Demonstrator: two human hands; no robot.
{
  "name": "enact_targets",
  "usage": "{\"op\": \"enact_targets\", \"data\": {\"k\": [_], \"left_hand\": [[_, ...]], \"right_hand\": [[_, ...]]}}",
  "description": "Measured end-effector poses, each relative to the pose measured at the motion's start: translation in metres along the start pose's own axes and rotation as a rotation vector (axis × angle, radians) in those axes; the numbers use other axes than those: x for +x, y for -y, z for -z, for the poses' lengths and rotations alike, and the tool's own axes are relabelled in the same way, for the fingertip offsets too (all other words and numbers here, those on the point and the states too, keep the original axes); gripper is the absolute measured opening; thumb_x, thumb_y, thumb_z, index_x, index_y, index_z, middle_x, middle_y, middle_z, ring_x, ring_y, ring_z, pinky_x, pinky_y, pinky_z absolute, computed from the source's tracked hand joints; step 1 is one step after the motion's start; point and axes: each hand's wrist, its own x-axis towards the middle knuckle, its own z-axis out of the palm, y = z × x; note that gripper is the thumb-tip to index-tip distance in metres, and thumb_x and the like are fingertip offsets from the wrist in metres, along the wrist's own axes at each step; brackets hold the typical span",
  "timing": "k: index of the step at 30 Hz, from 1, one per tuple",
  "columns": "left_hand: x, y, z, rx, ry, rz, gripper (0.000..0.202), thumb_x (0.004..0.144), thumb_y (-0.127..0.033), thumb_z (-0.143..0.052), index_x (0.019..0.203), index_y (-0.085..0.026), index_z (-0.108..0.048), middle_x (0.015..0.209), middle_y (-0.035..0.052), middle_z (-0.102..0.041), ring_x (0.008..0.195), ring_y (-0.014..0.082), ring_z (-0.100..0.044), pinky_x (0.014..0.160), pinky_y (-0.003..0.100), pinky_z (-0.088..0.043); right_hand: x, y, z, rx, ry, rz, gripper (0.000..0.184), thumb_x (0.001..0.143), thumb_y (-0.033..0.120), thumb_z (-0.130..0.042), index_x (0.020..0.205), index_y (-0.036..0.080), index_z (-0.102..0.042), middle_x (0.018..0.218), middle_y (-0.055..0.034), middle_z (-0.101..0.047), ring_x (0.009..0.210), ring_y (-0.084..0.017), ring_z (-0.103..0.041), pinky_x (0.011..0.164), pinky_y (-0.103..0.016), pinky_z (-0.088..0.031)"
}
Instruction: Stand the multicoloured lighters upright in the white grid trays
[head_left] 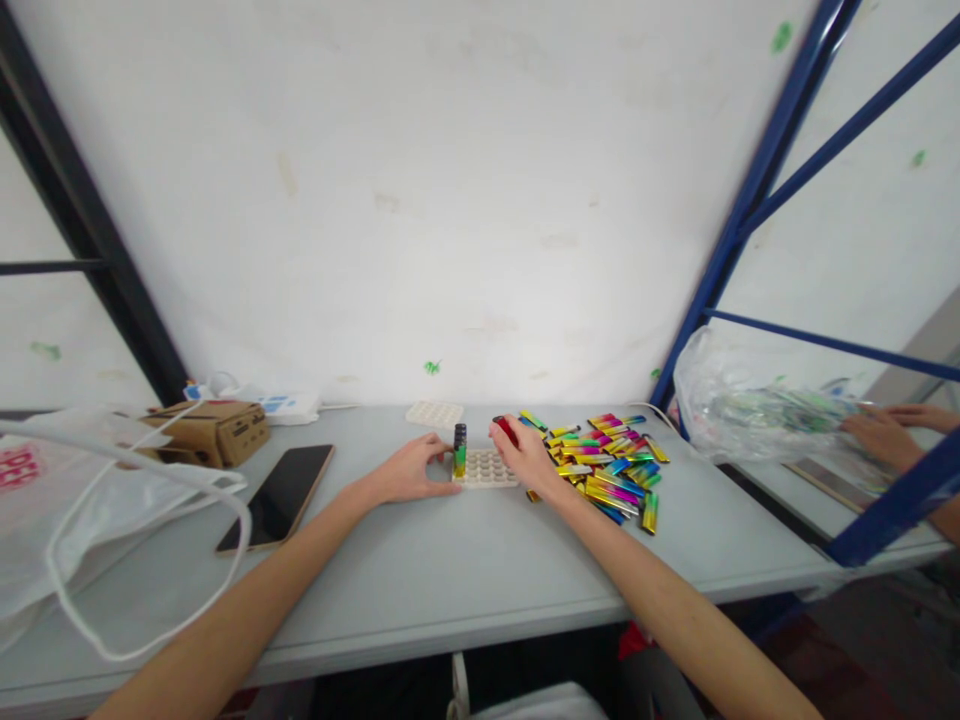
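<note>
Far left of the bench [420, 570]: white plastic bag with red print [75, 460], brown cardboard box [240, 432], then flat black phone with gold edge [281, 500], screen up, well apart from the work.

Left hand [416, 468]: at the left end of the cream plastic tray of round sockets [487, 468], thumb at the near corner, other fingers toward the far one. Probably there to stop it sliding. Can't tell if the fingers grip or just rest. Second cream tray [435, 414] lies flat behind.

Green-and-yellow cylinders with black tops [460, 455] stand in a row at the left end; sockets presumably keep them upright. Long axes vertical, black ends up. Tray's long axis runs left-right.

Right hand [521, 455]: fingers pinched on a small red cylinder with a dark end [508, 431], over the tray's right part. It looks tilted, dark end up and leftward; lower end hidden by the hand.

Right: loose pile of shiny multicoloured cylinders [611, 465], lying flat, axes every which way, likely placed for right-hand reach. Beyond the blue metal frame [720, 260], a co-worker's hands [885, 435] at a clear plastic bag [765, 410].
</note>
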Motion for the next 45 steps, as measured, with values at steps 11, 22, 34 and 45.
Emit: {"op": "enact_targets", "data": {"k": [11, 22, 34, 45], "left_hand": [[0.000, 0.000, 0.001, -0.003, 0.008, 0.008, 0.057, 0.075, -0.065, -0.073, 0.105, -0.016, -0.069, 0.096, 0.0065, -0.062, 0.087, 0.0236, -0.061, 0.080, 0.032, -0.048], [0.001, 0.004, -0.003, -0.023, -0.023, 0.000, 0.059, 0.073, -0.069, -0.073, 0.106, -0.019, -0.070, 0.095, 0.0048, -0.063, 0.083, 0.0221, -0.060, 0.076, 0.030, -0.047], [0.002, 0.000, 0.002, -0.009, 0.032, 0.018, 0.067, 0.075, -0.070, -0.070, 0.116, -0.017, -0.069, 0.100, 0.0080, -0.064, 0.090, 0.0258, -0.061, 0.082, 0.035, -0.049], [0.002, 0.001, 0.002, 0.015, 0.030, 0.015, 0.064, 0.075, -0.070, -0.069, 0.109, -0.016, -0.068, 0.098, 0.0074, -0.063, 0.087, 0.0252, -0.061, 0.078, 0.033, -0.048]], "right_hand": [[-0.005, 0.000, -0.004, -0.139, 0.284, 0.122, 0.042, 0.102, 0.050, -0.048, 0.078, 0.018, -0.061, 0.066, 0.0009, -0.063, 0.058, -0.012, -0.052, 0.058, -0.024, -0.035], [-0.003, 0.007, -0.014, -0.417, 0.322, 0.310, 0.037, 0.099, 0.048, -0.057, 0.088, 0.015, -0.067, 0.086, -0.0092, -0.072, 0.077, -0.018, -0.063, 0.073, -0.028, -0.041], [0.016, -0.038, 0.018, -0.536, 0.049, 0.030, 0.024, 0.103, 0.025, -0.047, 0.107, 0.015, -0.069, 0.110, -0.0153, -0.069, 0.108, -0.024, -0.061, 0.097, -0.035, -0.044], [0.021, -0.078, 0.052, -0.534, 0.095, -0.226, 0.035, 0.098, 0.037, -0.061, 0.128, 0.019, -0.060, 0.130, -0.0101, -0.060, 0.110, -0.023, -0.063, 0.091, -0.043, -0.056]]}}
